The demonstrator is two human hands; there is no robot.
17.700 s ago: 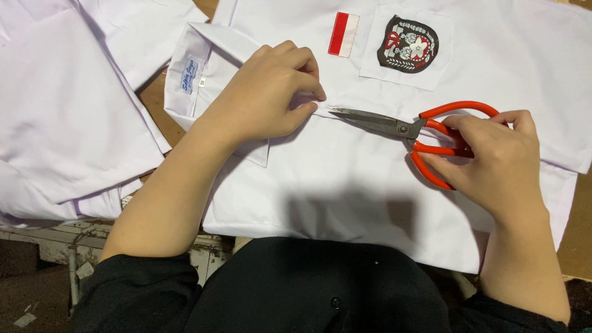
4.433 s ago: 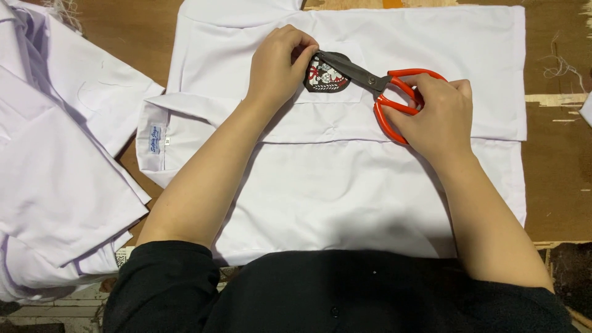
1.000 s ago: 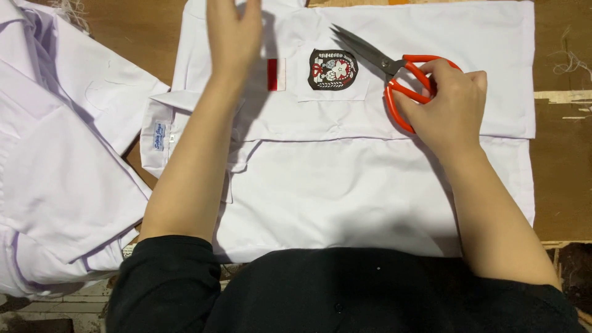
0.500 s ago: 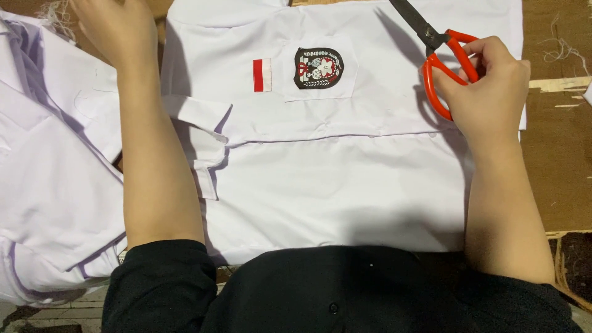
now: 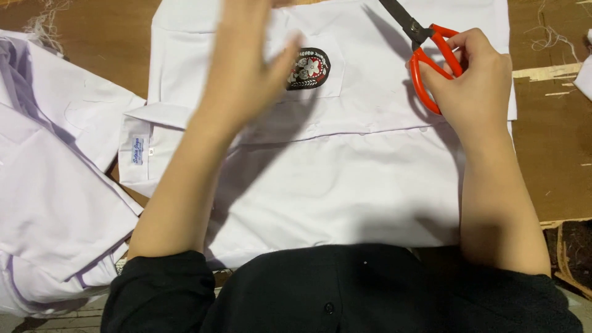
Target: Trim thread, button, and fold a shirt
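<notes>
A white shirt lies flat on the wooden table, collar to the left, with a dark embroidered badge on its chest pocket. My left hand hovers blurred over the pocket just left of the badge, fingers apart, holding nothing. My right hand grips red-handled scissors at the shirt's upper right. Their dark blades point up and to the left, off the top edge of the view.
A pile of other white shirts covers the left side. Bare brown table shows at the right, with loose threads near the top right and top left corners. A dark patterned edge sits at the lower right.
My left hand swung from the far left back over the shirt's pocket, now covering the red patch beside the badge. The right hand with the scissors stayed at the upper right.
</notes>
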